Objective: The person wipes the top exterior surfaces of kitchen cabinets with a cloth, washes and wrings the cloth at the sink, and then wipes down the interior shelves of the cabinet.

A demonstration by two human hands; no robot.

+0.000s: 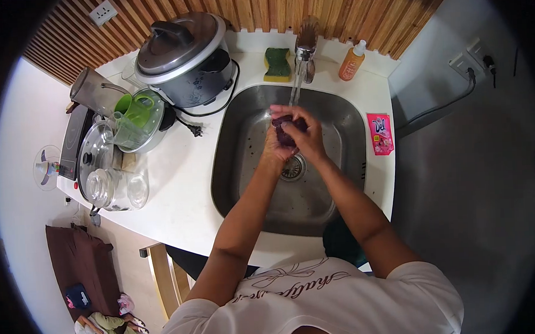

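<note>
A dark purple item (290, 129), too small to identify, is held between both hands above the steel sink (239, 197). My left hand (278, 144) is wrapped round it from the left and below. From the right, my right hand (306, 130) closes over it, with the thumb pressed on its surface. Water runs from the faucet (305, 45) just above the hands. Below them is the round drain (292, 168). Small dark bits lie on the sink floor.
A slow cooker (191, 78) with its cord stands back left, beside a green cup (137, 110), lids and glass jars (100, 187). Behind the sink are a sponge (277, 65) and an orange bottle (352, 63). A pink packet (380, 133) lies right. A person (105, 329) is at lower left.
</note>
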